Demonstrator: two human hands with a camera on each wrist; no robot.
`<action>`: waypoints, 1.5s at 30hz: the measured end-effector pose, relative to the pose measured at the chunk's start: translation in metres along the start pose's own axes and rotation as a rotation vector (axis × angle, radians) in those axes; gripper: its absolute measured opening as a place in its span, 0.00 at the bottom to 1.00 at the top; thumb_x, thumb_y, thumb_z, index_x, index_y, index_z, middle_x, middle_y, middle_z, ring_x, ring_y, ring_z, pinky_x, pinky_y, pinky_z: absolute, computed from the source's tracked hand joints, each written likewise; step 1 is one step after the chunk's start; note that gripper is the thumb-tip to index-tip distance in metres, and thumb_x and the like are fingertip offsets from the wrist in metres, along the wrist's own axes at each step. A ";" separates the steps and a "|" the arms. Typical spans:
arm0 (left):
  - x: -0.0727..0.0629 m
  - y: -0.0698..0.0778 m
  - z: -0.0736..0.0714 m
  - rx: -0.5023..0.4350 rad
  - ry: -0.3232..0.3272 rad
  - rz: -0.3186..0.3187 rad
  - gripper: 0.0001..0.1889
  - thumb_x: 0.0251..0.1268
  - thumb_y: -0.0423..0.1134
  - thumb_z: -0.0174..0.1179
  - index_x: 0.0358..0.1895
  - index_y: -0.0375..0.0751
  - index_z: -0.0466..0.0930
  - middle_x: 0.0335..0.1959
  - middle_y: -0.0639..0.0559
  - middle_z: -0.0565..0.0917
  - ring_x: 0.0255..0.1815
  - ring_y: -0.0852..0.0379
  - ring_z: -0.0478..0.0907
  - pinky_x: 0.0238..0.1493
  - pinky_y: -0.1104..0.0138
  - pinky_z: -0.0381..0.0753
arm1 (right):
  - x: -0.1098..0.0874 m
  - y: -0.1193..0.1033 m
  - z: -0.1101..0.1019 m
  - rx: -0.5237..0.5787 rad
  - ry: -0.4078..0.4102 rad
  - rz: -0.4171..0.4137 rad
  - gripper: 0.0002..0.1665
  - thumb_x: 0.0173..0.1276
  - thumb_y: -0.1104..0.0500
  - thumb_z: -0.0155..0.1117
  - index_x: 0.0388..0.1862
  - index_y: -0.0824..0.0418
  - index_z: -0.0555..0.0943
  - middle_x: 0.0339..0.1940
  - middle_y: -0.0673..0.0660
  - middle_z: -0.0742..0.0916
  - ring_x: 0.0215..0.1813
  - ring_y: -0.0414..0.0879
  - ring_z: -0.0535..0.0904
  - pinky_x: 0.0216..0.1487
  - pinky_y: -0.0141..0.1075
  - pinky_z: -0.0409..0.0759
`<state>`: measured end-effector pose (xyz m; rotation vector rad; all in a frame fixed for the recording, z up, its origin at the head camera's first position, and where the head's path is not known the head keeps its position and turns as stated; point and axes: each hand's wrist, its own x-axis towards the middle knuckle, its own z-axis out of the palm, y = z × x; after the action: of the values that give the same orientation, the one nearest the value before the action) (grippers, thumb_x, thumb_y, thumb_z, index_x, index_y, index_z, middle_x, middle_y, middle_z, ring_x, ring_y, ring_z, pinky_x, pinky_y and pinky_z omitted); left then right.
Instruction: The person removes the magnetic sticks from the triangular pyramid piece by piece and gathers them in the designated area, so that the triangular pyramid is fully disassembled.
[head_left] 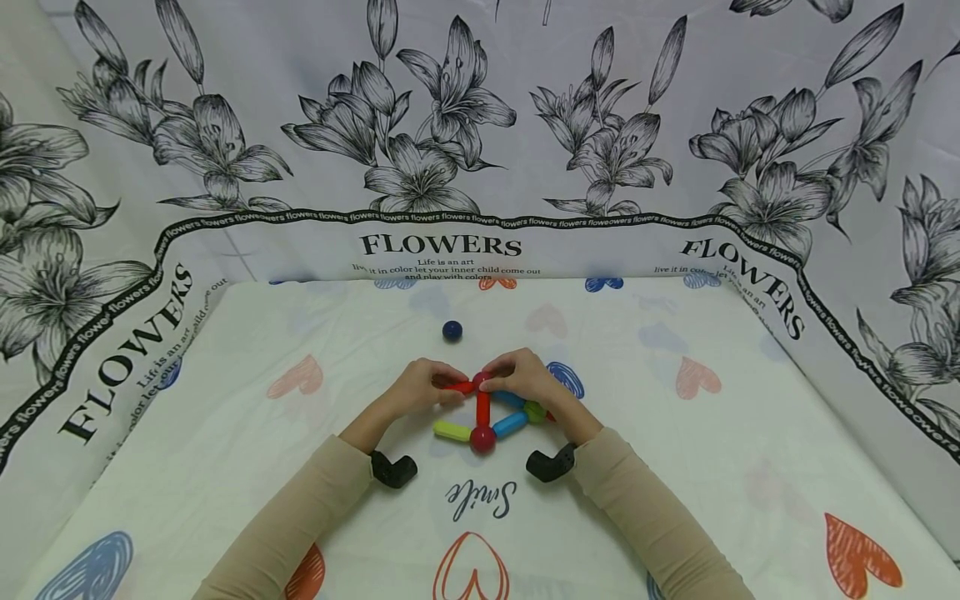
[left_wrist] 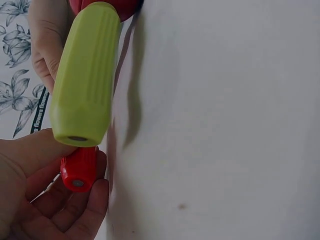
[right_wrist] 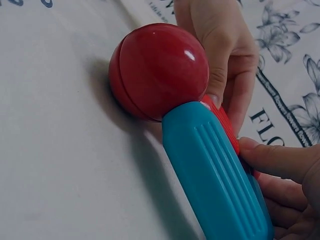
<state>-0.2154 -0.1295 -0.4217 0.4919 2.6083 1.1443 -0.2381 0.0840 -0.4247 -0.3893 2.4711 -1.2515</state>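
My left hand [head_left: 418, 388] pinches a red ribbed magnetic stick [left_wrist: 79, 172] between thumb and fingers; its free end with a metal disc faces the left wrist camera. My right hand [head_left: 527, 377] holds the far red ball [head_left: 481, 381], where the stick's other end meets it. A second red stick [head_left: 483, 409] runs from that ball to the near red ball [head_left: 483, 439]. From the near ball, a yellow-green stick [head_left: 452, 430] points left and a blue stick [right_wrist: 212, 170] points right to a green ball [head_left: 535, 411].
A dark blue ball [head_left: 452, 331] lies alone behind the hands. Another blue stick [head_left: 508, 398] joins the far side of the structure, and a red piece shows partly under the right wrist. A white cloth [head_left: 360, 517] with printed hearts covers the table; flowered curtain [head_left: 450, 183] stands behind.
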 end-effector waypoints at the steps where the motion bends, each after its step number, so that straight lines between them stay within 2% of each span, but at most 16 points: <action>1: 0.000 0.000 0.000 -0.001 0.001 0.000 0.15 0.58 0.35 0.67 0.49 0.37 0.85 0.46 0.42 0.87 0.45 0.54 0.82 0.54 0.61 0.83 | 0.000 0.000 0.000 -0.001 -0.001 0.000 0.19 0.60 0.55 0.71 0.48 0.62 0.85 0.46 0.59 0.89 0.43 0.43 0.80 0.54 0.35 0.80; 9: -0.001 -0.001 0.000 -0.006 0.006 0.009 0.14 0.61 0.35 0.65 0.49 0.37 0.84 0.48 0.42 0.87 0.47 0.51 0.83 0.56 0.59 0.82 | 0.003 0.000 0.000 -0.030 -0.005 -0.013 0.19 0.61 0.55 0.71 0.48 0.62 0.85 0.46 0.59 0.89 0.45 0.43 0.80 0.55 0.36 0.81; 19: -0.006 -0.003 -0.004 0.015 -0.012 0.045 0.13 0.60 0.35 0.65 0.49 0.39 0.85 0.47 0.44 0.87 0.47 0.54 0.80 0.54 0.63 0.80 | 0.002 -0.001 -0.002 -0.016 -0.006 -0.007 0.18 0.60 0.55 0.71 0.48 0.62 0.85 0.46 0.60 0.89 0.44 0.44 0.80 0.53 0.35 0.81; 28: -0.009 -0.017 -0.013 0.040 0.038 0.088 0.14 0.60 0.35 0.65 0.49 0.39 0.85 0.48 0.43 0.87 0.48 0.51 0.80 0.56 0.57 0.80 | 0.003 0.003 0.000 0.009 -0.002 0.014 0.19 0.60 0.53 0.72 0.48 0.61 0.85 0.47 0.59 0.89 0.45 0.43 0.81 0.56 0.37 0.81; 37: -0.014 -0.026 -0.025 0.032 0.082 0.095 0.14 0.60 0.34 0.65 0.50 0.38 0.84 0.49 0.41 0.87 0.51 0.47 0.82 0.57 0.54 0.81 | 0.002 0.001 0.002 0.036 0.004 0.040 0.19 0.60 0.54 0.72 0.48 0.61 0.85 0.48 0.59 0.88 0.47 0.45 0.79 0.56 0.37 0.81; 45: -0.017 -0.037 -0.038 0.038 0.116 0.081 0.14 0.62 0.32 0.63 0.51 0.37 0.83 0.49 0.40 0.86 0.55 0.44 0.81 0.58 0.54 0.81 | 0.001 0.001 0.001 0.025 0.000 0.023 0.20 0.60 0.54 0.71 0.49 0.62 0.85 0.48 0.60 0.88 0.46 0.44 0.80 0.54 0.35 0.81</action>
<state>-0.2212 -0.1855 -0.4225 0.5596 2.7367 1.1838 -0.2387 0.0832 -0.4265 -0.3530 2.4506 -1.2720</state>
